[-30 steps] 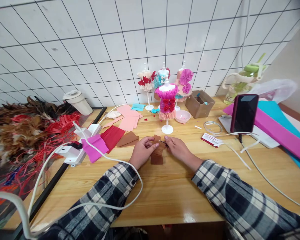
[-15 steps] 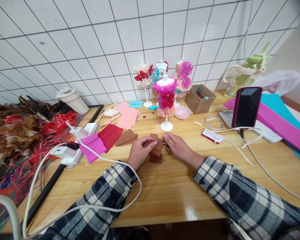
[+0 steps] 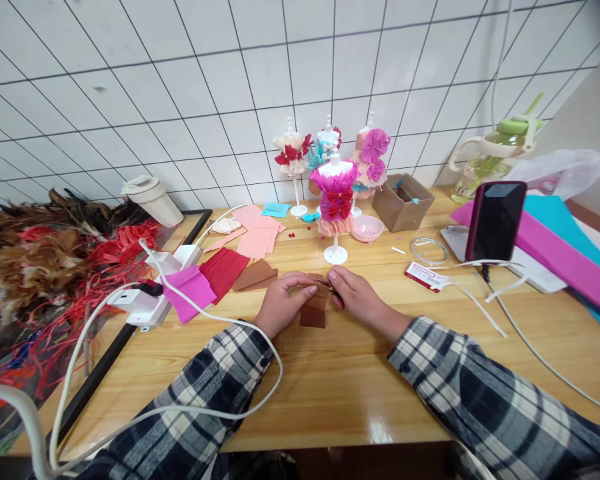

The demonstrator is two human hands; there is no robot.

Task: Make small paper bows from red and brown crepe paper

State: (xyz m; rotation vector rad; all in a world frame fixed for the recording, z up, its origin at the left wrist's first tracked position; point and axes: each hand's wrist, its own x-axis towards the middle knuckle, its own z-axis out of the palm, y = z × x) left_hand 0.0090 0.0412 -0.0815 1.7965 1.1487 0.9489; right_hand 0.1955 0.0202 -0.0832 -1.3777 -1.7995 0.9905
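Pinching the brown strip (image 3: 313, 313) between thumb and fingers, the left hand (image 3: 286, 301) faces the right hand (image 3: 356, 299), whose closed fingers grip a small metal tool (image 3: 325, 285) reaching over the strip's upper part. The strip is between the hands, in front of a dress form (image 3: 336, 207) clad in magenta, red and pink; whether it touches the table (image 3: 320, 393) throughout is unclear. Another brown piece (image 3: 254, 276) lies beside the left hand, near a red sheet (image 3: 224, 275).

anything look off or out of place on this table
The white cable: it crosses the purple paper and loops in front of the left sleeve, where it might snag. A few tiny red scraps also lie loose on the table. Nothing looks plainly broken.
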